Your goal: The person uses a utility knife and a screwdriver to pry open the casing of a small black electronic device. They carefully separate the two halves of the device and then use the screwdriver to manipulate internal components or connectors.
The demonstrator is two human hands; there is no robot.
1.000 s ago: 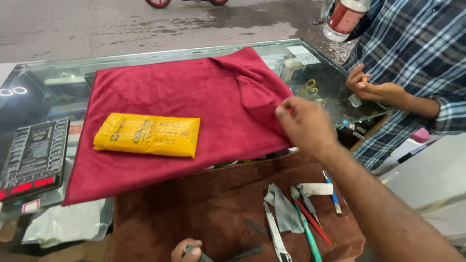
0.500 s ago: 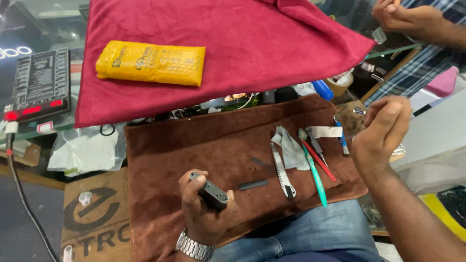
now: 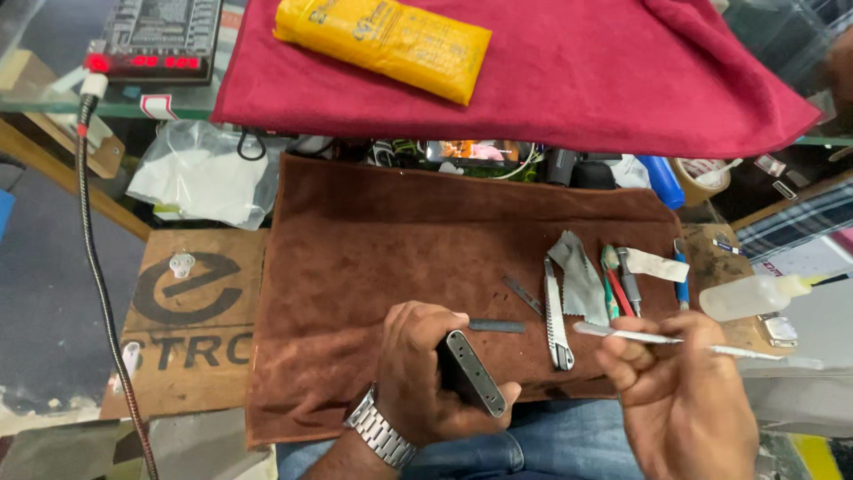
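My left hand [image 3: 426,378] grips a small dark phone-like device with a metal edge [image 3: 473,373] low over the brown cloth [image 3: 355,258]. A metal watch sits on that wrist. My right hand [image 3: 680,391] pinches a thin white stick-like tool [image 3: 622,333], its tip pointing left toward the device. On the cloth's right part lie a serrated metal blade [image 3: 557,311], a grey wipe [image 3: 579,276], a toothbrush [image 3: 611,284] and several small tools.
A red cloth [image 3: 551,80] with a yellow packet [image 3: 382,40] covers the glass counter above. A red-digit display unit [image 3: 160,36] stands top left, its cable hanging down. A small squeeze bottle [image 3: 751,298] lies at right. A printed wooden board [image 3: 191,329] sits left.
The view tilted down from the counter to the lap cloth. My right hand came down from the red cloth and now holds the white tool; my left hand rose with the device.
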